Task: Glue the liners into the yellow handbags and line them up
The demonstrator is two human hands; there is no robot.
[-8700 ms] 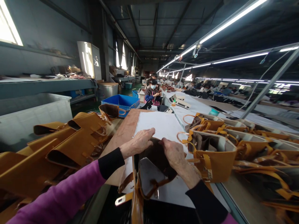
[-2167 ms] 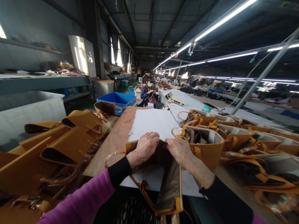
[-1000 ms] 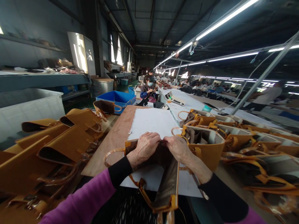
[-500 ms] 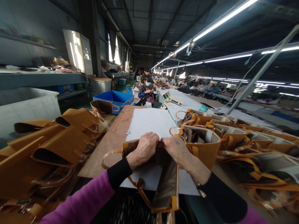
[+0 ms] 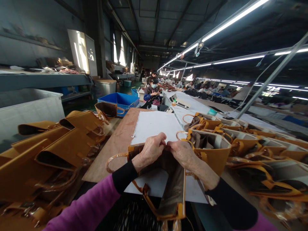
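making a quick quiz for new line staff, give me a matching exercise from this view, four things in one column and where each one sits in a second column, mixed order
Things
1. blue crate
2. white sheet
3. bag with dark lining
4. white bin

Places
a. far left, behind the pile of flat tan bags
b. gripped at its rim by the left hand and right hand, hanging over the near table edge
c. flat on the brown board, beyond the hands
d. past the board's far left corner

Pairs: 1-d, 2-c, 3-b, 4-a
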